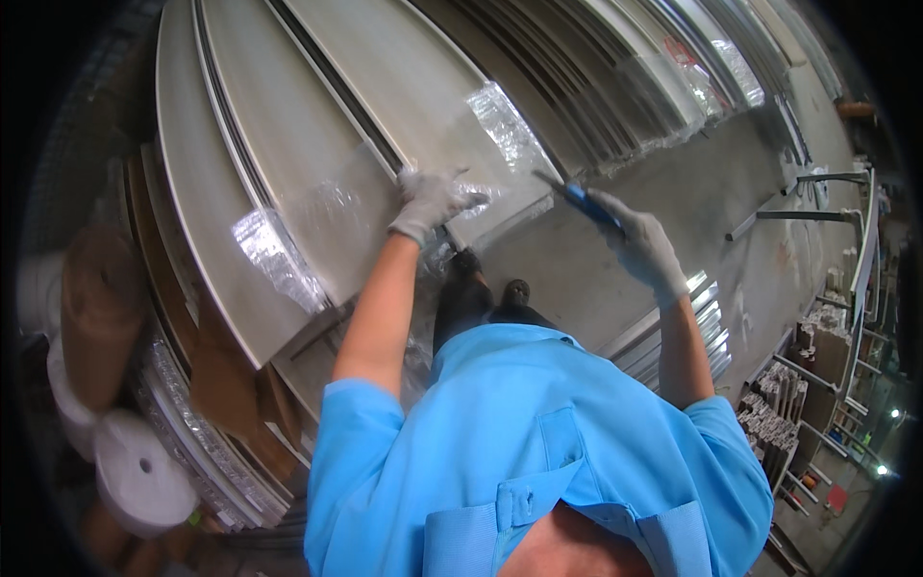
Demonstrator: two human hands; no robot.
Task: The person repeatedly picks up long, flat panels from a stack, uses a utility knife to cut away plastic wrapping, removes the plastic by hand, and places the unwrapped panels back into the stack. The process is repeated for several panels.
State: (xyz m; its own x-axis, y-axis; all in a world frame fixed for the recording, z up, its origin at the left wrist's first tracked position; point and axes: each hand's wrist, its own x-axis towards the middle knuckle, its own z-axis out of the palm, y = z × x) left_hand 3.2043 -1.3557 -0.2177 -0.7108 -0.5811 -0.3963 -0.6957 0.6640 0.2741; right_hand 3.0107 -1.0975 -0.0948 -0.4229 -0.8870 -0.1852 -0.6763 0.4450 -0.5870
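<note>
Grips blue tool [588, 206] in right hand [646, 250], spreads left hand [433, 203] over clear film [334, 209]; likely light, soft, slippery, best pinched by edge.

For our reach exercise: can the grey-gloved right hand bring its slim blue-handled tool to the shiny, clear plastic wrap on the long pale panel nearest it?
Probably yes: the right hand holds the tool close to the wrap, and nothing visible stands between them.

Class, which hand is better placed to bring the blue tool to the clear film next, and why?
Probably the right hand: its grip holds the blue tool, tip pointing toward the pale panels and clear film. The left hand, over the panels, shows no tool.
</note>
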